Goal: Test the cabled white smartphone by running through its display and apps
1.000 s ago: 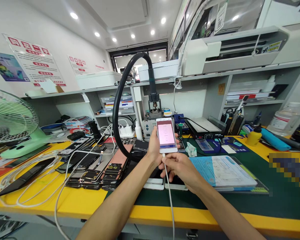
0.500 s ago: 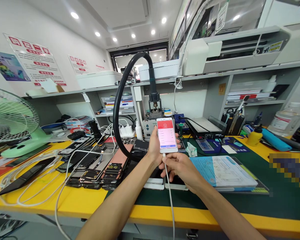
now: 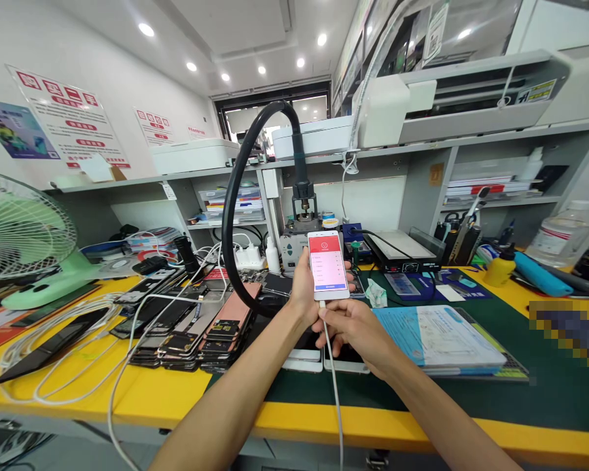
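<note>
My left hand (image 3: 302, 282) is wrapped round a white smartphone (image 3: 328, 267), its fingertips showing past the right edge. The lit screen has a red band with a smiley face on top, rows of small text and a blue bar at the bottom. At the phone's lower edge, my right hand (image 3: 346, 327) pinches the plug end of a white charging cable (image 3: 334, 386). Its plug meets the phone's bottom; how deep it sits I cannot tell. The cable hangs down past the table's front edge. Below my hands lie two more phones (image 3: 347, 364), partly covered.
Stacks of phone parts (image 3: 228, 327) and coiled white cables (image 3: 44, 353) cover the left, near a green fan (image 3: 29, 229). A thick black hose (image 3: 233, 216) arches behind my left arm. Papers in a plastic sleeve (image 3: 442, 337) lie right, on a dark green mat (image 3: 471, 402).
</note>
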Tool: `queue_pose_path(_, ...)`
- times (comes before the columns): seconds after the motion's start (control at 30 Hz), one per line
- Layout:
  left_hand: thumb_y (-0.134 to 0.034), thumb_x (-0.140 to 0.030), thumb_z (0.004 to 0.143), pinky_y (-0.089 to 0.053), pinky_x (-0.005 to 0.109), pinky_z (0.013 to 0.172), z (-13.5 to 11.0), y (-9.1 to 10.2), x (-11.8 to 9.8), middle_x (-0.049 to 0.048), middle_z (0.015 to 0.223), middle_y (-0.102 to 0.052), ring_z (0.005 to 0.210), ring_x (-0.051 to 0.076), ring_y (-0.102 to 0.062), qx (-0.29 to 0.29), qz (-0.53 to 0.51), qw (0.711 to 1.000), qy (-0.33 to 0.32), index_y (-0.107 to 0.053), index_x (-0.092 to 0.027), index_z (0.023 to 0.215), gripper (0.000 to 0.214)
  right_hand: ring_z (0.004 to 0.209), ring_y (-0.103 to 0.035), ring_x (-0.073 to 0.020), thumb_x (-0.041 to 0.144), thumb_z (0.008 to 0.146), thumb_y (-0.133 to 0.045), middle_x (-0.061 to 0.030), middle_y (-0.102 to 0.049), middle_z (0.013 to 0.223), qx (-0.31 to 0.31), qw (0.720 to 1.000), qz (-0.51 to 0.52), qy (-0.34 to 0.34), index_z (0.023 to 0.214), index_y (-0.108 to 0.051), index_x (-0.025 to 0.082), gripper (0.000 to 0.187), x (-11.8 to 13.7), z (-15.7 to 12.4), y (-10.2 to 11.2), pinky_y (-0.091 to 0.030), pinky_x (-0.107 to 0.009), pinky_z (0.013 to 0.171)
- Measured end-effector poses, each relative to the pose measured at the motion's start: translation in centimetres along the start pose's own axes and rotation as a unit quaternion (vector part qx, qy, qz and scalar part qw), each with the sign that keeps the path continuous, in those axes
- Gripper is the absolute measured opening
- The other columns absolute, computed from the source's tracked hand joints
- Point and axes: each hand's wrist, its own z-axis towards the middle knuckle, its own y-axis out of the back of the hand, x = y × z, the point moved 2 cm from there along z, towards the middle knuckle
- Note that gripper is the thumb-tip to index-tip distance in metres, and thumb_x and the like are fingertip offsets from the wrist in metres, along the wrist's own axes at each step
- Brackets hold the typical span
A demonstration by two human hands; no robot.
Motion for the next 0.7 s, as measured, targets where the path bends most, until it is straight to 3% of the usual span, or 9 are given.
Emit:
queue_pose_path(0.3, -0.026, -0.066, 0.091, -0.055, 0.035, 0.058, 0.3, 0.3, -0.1, 0.0179, 0.076, -0.068, 0.063, 0.025, -0.067, 0.019, 0.003, 1.000, 0.013, -0.064, -0.002, 0.104, 0.075, 0.059, -0.069, -0.0179, 0.037, 0.088, -0.062, -0.0116, -0.068, 0.086, 0.007, 0.999, 0.052, -0.005, 0.086, -0.060, 0.012, 0.026, 0.0, -0.2, -0.2, -0.048, -0.022, 0.042)
queue_pose_path(0.47, -0.034, -0.057, 0.093, -0.056, 0.038, 0.061, 0.4, 0.6, -0.2, 0.0171, 0.084, -0.071, 0.068, 0.027, -0.069, 0.033, -0.004, 0.999, -0.020, -0.064, -0.006, 0.107, 0.061, 0.067, -0.070, -0.0239, 0.055, 0.087, -0.057, -0.0135, -0.066, 0.088, 0.022, 0.992, 0.109, -0.060, 0.095, -0.061, 0.012, 0.044, 1.8, -0.8, 1.2, -0.058, -0.035, 0.052)
queue_pose_path(0.57, -0.036, -0.056, 0.093, -0.057, 0.041, 0.061, 0.4, 0.5, -0.2, 0.0163, 0.093, -0.071, 0.071, 0.028, -0.070, 0.035, -0.008, 0.999, -0.020, -0.064, -0.010, 0.109, 0.057, 0.073, -0.070, -0.0277, 0.062, 0.086, -0.053, -0.0175, -0.068, 0.095, -0.011, 0.996, 0.048, -0.073, 0.097, -0.062, 0.013, 0.051, 3.5, -1.1, 3.4, -0.059, -0.039, 0.053)
queue_pose_path(0.7, -0.031, -0.057, 0.095, -0.058, 0.040, 0.064, 0.4, 0.2, 0.1, 0.0173, 0.094, -0.071, 0.072, 0.027, -0.070, 0.014, -0.028, 0.999, -0.016, -0.063, -0.006, 0.110, 0.062, 0.069, -0.068, -0.0270, 0.071, 0.082, -0.050, -0.0184, -0.069, 0.085, -0.097, 0.987, -0.116, -0.054, 0.082, -0.060, 0.014, 0.058, 4.8, -0.2, 7.0, -0.054, -0.032, 0.046)
